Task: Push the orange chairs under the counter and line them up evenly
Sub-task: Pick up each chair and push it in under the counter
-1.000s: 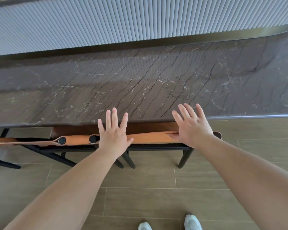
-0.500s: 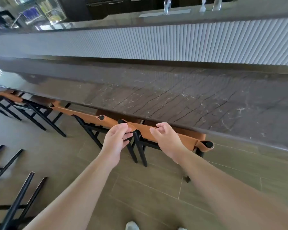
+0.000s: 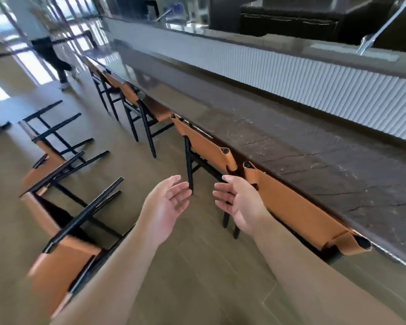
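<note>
Head view: dark veined stone worktop (image 3: 314,165) above tan plank floor (image 3: 197,266). Two orange leather black-framed chairs (image 3: 298,207) nearest sit tucked under; more beyond, blurred, uncounted. Left hand (image 3: 167,205) and right hand (image 3: 238,202): fingers apart, empty; half a second ago they gripped the backrest.

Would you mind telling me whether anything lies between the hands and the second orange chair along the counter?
Nothing visible does. The left hand and right hand hang open just short of the second orange chair, with only bare floor between.
</note>
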The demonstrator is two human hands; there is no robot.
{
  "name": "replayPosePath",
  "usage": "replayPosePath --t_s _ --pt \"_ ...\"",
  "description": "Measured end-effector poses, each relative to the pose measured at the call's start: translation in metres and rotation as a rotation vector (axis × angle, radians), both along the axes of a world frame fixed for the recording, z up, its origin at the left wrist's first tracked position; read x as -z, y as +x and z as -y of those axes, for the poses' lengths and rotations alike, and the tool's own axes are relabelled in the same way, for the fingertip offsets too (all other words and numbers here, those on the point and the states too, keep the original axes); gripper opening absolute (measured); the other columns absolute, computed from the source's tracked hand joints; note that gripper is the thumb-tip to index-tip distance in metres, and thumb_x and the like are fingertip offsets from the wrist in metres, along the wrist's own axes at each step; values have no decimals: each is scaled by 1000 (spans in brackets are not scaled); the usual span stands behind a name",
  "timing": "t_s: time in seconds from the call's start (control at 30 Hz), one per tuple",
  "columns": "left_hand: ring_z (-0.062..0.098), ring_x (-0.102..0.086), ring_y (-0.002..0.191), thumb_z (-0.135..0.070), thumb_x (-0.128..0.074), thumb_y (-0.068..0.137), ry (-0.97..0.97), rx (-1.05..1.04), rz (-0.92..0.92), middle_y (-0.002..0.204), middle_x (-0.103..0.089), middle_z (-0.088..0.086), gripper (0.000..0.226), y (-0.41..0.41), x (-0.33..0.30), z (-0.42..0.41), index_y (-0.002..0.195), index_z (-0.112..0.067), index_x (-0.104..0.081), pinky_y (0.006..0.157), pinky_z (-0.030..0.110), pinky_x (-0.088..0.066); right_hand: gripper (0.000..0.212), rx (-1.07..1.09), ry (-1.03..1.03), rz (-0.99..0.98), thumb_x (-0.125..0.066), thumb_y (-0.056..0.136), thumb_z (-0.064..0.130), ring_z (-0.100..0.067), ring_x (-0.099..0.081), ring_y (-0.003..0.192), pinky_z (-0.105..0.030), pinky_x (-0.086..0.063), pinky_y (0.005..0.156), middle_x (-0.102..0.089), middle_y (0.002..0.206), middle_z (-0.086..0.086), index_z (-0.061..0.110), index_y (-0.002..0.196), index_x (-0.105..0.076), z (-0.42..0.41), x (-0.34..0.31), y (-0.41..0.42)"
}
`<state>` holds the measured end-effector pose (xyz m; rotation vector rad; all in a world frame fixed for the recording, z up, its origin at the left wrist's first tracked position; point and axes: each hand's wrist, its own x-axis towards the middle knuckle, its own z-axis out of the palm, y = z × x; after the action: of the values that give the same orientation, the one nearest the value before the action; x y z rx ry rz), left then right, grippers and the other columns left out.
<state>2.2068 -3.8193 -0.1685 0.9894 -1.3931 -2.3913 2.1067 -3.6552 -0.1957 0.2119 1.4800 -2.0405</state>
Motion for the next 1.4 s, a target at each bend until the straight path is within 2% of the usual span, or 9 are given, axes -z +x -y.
replayPosePath --t_s 0.1,0.2,0.33,0.53,0.7,0.8,0.87,1.0,1.4 --pt "20 -73 93 -34 -74 77 11 -99 -31 106 -75 5 32 53 -6 46 106 -20 -73 79 35 -52 24 -100 -32 32 -66 88 27 -20 -75 85 -30 -59 62 -77 95 -5 17 110 -68 53 -6 33" --pt "17 -74 87 -31 -67 87 27 -224 -21 101 -76 3 18 107 -8 97 100 -21 -74 77 35 -50 22 -197 -53 36 -64 88 24 -18 -73 77 -30 -57 61 -75 95 -7 16 109 -67 109 -10 73" --pt "14 -74 80 -31 -64 90 54 -315 -5 96 -77 1 15 185 -6 165 95 -23 -76 77 34 -49 15 -291 -89 5 -60 91 22 -17 -70 73 -30 -57 63 -73 90 -4 17 105 -65 184 -16 139" --pt "14 -72 79 -28 -60 93 49 -375 -79 97 -75 2 20 315 1 262 107 -20 -71 77 34 -48 16 -392 -89 -5 -58 92 15 -22 -68 80 -39 -55 79 -71 90 -8 12 107 -62 294 -22 252" --pt "13 -71 77 -29 -58 94 38 -495 -123 96 -75 1 19 417 1 334 106 -22 -72 78 34 -47 12 -514 -69 -3 -54 94 13 -22 -65 80 -37 -51 74 -69 91 -9 12 104 -61 388 -31 346" --pt "13 -70 78 -30 -55 95 39 -576 -151 95 -75 1 22 467 2 369 109 -21 -70 80 34 -47 13 -608 -80 -37 -53 97 15 -22 -63 82 -38 -51 80 -67 89 -7 11 106 -61 438 -43 389" --pt "13 -70 78 -29 -54 95 30 -628 -167 96 -75 1 23 494 -1 388 110 -20 -70 78 33 -47 13 -667 -91 -38 -54 97 15 -23 -62 85 -39 -51 81 -66 90 -8 10 107 -60 468 -46 412" --pt "16 -67 81 -26 -49 97 9 -758 -189 96 -72 4 24 539 -2 424 110 -18 -67 75 32 -46 15 -791 -80 -30 -59 95 19 -20 -65 78 -33 -53 72 -68 90 -7 12 109 -61 522 -48 450" --pt "16 -64 77 -23 -51 95 19 -978 -70 87 -70 2 19 606 20 570 106 -20 -66 72 32 -44 17 -966 -61 58 -57 96 17 -23 -62 86 -39 -49 85 -66 94 -8 10 111 -59 714 -5 498"
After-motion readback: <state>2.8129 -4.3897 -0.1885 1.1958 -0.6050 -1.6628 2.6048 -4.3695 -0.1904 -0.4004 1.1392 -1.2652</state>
